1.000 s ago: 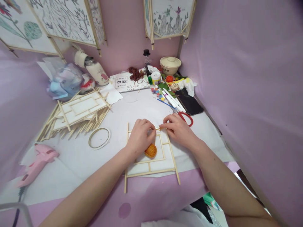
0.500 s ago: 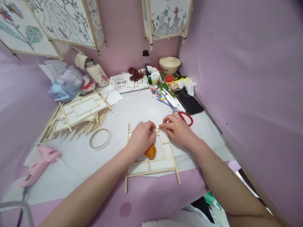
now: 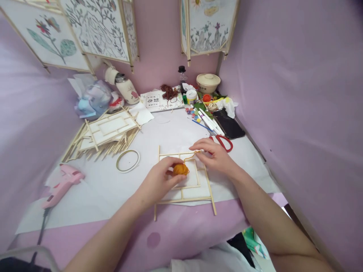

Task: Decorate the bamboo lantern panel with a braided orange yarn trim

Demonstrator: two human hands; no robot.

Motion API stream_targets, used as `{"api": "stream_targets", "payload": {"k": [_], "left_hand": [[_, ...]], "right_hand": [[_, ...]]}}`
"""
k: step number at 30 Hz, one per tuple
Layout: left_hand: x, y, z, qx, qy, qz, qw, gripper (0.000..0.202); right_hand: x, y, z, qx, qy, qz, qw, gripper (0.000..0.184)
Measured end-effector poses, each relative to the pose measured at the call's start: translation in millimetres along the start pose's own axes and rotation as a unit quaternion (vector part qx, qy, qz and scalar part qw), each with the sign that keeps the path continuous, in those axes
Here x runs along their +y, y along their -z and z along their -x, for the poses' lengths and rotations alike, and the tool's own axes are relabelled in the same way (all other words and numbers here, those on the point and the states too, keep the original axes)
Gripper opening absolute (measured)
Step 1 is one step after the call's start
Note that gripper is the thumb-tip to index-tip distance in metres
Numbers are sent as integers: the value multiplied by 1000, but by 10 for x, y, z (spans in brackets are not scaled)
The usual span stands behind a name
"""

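Pink plastic marks the far left of the bench (image 3: 181, 234): a glue gun (image 3: 64, 184) lying on the white paper cover, well apart from both hands. Behind it a stack of wooden frames (image 3: 106, 130) is piled at an angle, and a ring of tape (image 3: 127, 161) lies flat between that stack and the work.

The left hand (image 3: 159, 179) is closed around a ball of orange thread (image 3: 180, 169), thumb and fingertips gripping it just above the papered middle of a wooden frame (image 3: 184, 200), which lies flat near the bench's front edge. From the ball a strand (image 3: 190, 154) runs up and to the right to the frame's top bar. There the right hand (image 3: 215, 156) rests palm down, its fingertips drawn together on the strand. Whether the strand is looped around the bar or only laid against it cannot be told.

By the look of it, the frame itself is built and papered, and the thread work is at an early stage. Only one short run of thread is off the ball, and no knot or wrapping shows. The thread is uncut.

Red scissors (image 3: 225, 141) lie just beyond the right hand, untouched, with white pens (image 3: 210, 121) and a dark phone (image 3: 229, 126) farther back.
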State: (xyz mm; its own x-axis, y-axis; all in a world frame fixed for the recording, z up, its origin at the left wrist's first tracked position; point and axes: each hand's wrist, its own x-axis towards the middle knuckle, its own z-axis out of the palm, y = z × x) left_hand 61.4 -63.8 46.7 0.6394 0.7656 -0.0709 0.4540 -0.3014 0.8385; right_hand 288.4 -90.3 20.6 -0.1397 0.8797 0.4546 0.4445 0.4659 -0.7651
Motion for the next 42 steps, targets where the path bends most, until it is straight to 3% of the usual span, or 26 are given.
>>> {"api": "stream_targets", "payload": {"k": [3, 5, 9, 15, 18, 24, 29, 34, 37, 42], "left_hand": [[-77, 34, 36, 31, 32, 199, 979, 40], [-108, 63, 63, 28, 34, 288, 957, 41], [-142, 85, 113, 51, 46, 368, 927, 45], [-156, 30, 139, 86, 31, 416, 905, 51], [-174, 6, 137, 82, 19, 440, 894, 47], [-237, -39, 113, 157, 10, 293, 943, 36], [-222, -86, 124, 194, -36, 126, 972, 26], [-229, -133, 145, 193, -100, -8, 976, 23], [-251, -149, 144, 186, -123, -17, 975, 25], [-261, -158, 141, 174, -168, -24, 970, 30]], "right_hand": [[-277, -58, -28, -89, -4, -107, 990, 40], [-422, -122, -52, -118, -2, -101, 988, 53], [-513, -286, -99, -90, 9, -29, 996, 58], [-535, -494, -121, -52, -11, -15, 998, 30], [-544, -543, -115, -27, -10, -21, 999, 29], [-501, -542, -84, 12, -15, -7, 1000, 21], [-492, -492, -55, -3, -75, -15, 997, 16], [-453, -504, -25, 11, -77, 15, 997, 19], [-427, -530, -14, 35, -93, 22, 995, 20], [-401, -518, -11, 39, -175, -30, 983, 15]]}}
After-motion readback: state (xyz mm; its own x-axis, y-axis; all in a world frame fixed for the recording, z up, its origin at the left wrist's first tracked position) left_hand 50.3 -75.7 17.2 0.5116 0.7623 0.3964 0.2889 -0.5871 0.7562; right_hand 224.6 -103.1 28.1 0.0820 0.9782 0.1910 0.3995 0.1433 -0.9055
